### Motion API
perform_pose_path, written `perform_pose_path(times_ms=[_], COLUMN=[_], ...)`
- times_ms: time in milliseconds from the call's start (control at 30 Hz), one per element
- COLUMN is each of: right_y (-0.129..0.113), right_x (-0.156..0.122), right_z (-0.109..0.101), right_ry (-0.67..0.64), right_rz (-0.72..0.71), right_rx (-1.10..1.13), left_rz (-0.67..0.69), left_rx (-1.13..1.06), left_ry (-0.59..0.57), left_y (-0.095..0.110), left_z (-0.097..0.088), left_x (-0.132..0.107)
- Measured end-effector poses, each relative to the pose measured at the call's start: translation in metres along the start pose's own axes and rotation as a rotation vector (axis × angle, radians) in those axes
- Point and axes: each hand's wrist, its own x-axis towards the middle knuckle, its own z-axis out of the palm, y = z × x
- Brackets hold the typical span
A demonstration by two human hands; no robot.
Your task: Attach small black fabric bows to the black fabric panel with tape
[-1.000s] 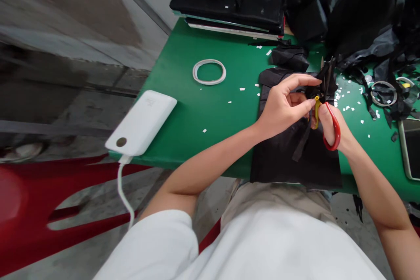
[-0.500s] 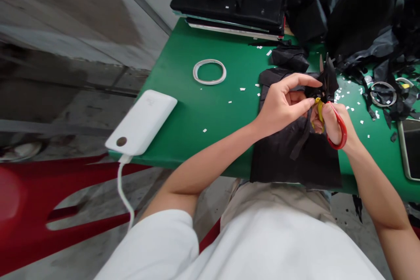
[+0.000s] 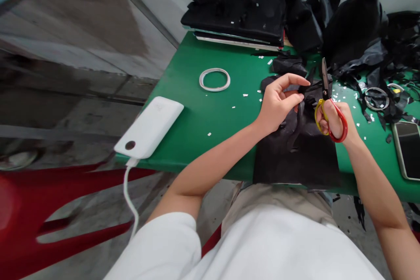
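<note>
My right hand (image 3: 336, 118) is wrapped round the red and yellow handles of a pair of scissors (image 3: 325, 82). The dark blades point away from me and look closed together. To its left, my left hand (image 3: 277, 103) has thumb and fingers curled on a strip of black cloth (image 3: 300, 111); where they meet is partly hidden. Under both hands a larger black cloth piece (image 3: 295, 162) lies flat at the table's near edge, with crumpled black material on its upper part. A folded black bundle (image 3: 288, 64) lies just beyond my left hand.
On the green table (image 3: 183, 140) are a white power bank (image 3: 151, 127) with a cable, a white tape ring (image 3: 215, 89) and scattered white bits. A black folded stack (image 3: 236, 13) stands at the back. Black scraps (image 3: 377, 74), another ring (image 3: 376, 108) and a phone (image 3: 408, 148) are on the right.
The scissors blades, earlier spread around black cloth close to my left fingers, have closed and moved apart from my left hand. My left hand has shifted slightly left; the camera view tilted up somewhat.
</note>
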Motion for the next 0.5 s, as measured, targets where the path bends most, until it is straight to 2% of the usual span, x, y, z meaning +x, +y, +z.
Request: perform_pose_path(times_ms=[100,200,300,367,433,500], right_y=[0.005,0.011,0.012,0.010,0.005,0.000], right_x=[0.002,0.003,0.001,-0.001,-0.002,-0.002], right_z=[-0.007,-0.016,-0.026,-0.030,-0.033,-0.036], right_ry=[-0.114,-0.296,-0.511,-0.605,-0.648,-0.565], right_rz=[-0.018,-0.052,-0.080,-0.105,-0.125,-0.153], right_rx=[0.049,0.087,0.060,0.004,-0.080,-0.170], left_rz=[-0.011,-0.039,-0.075,-0.085,-0.095,-0.100], left_rx=[0.008,0.029,0.021,0.018,0.024,0.030], left_ry=[0.098,0.158,0.143,0.111,0.094,0.092], left_y=[-0.002,-0.004,-0.004,-0.004,-0.004,-0.005], left_z=[-0.001,-0.003,-0.004,-0.004,-0.003,-0.003], left_x=[0.005,0.009,0.010,0.010,0.009,0.009])
